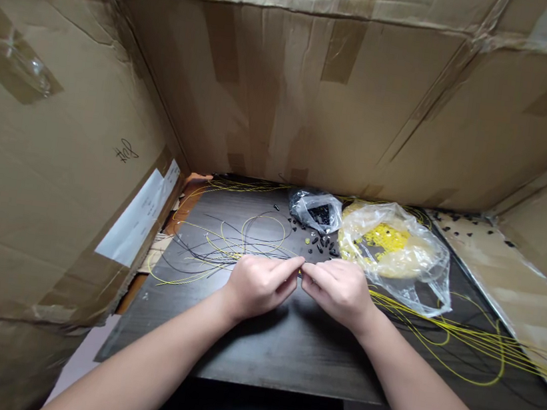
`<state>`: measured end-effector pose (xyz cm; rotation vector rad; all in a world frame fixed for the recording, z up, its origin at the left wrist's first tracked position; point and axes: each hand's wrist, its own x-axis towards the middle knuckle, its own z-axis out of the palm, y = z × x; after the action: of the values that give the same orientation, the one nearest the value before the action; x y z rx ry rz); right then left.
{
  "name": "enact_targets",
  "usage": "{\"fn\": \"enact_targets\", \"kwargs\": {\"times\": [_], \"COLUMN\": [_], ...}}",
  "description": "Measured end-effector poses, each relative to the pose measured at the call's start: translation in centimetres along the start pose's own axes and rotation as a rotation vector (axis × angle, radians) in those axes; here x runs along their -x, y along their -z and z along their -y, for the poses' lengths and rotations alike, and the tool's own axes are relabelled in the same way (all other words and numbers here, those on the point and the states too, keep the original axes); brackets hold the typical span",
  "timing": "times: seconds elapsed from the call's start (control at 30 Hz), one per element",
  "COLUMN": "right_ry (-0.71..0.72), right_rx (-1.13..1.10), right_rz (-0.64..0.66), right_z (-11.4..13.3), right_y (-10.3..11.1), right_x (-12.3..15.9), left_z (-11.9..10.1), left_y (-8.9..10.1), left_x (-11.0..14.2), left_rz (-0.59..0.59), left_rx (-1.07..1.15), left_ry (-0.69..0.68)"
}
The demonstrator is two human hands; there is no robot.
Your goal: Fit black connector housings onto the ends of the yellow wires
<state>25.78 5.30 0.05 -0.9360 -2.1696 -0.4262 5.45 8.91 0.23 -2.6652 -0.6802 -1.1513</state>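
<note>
My left hand [259, 285] and my right hand [340, 289] meet fingertip to fingertip above the table, both closed in a pinch. Thin yellow and black wires run into them; a speck of yellow shows between the fingertips, but the exact joint is hidden by my fingers. Left of my left hand, loose black and yellow wires [204, 250] fan out in loops. From beside my right hand, a bundle of yellow wires [443, 328] trails to the right edge. Small black pieces [321, 243] lie scattered just beyond my hands.
A clear bag of small yellow pieces [387, 240] lies behind my right hand, next to a smaller clear bag of black pieces [320, 212]. The dark tabletop [243, 356] is walled by taped cardboard [287, 99]. More black bits [468, 234] rest on cardboard at right.
</note>
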Motion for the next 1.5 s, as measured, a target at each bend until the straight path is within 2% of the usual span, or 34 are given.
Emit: {"fn": "enact_targets", "kwargs": {"times": [0.2,0.4,0.63,0.93,1.23,1.5], "right_ry": [-0.018,-0.067,-0.142,-0.129,-0.132,-0.173], "right_rx": [0.021,0.047,0.052,0.049,-0.095,-0.159], "right_rz": [-0.029,-0.084,-0.141,-0.118,-0.170,-0.161], "right_z": [-0.1,0.6,1.4,1.4,3.0,3.1], "right_y": [-0.1,-0.1,-0.1,-0.5,-0.8,-0.6], "right_x": [0.1,-0.1,-0.3,-0.3,-0.4,-0.6], "left_z": [0.0,-0.7,-0.5,-0.5,0.0,0.3], "left_y": [0.0,0.1,-0.2,-0.1,0.0,0.1], "left_x": [-0.1,-0.4,0.0,-0.2,0.0,0.4], "left_rz": [0.042,-0.018,-0.091,-0.074,-0.119,-0.130], "left_rx": [-0.018,-0.053,-0.058,-0.128,-0.082,-0.053], "left_ry": [0.021,0.054,0.007,0.008,0.009,0.000]}}
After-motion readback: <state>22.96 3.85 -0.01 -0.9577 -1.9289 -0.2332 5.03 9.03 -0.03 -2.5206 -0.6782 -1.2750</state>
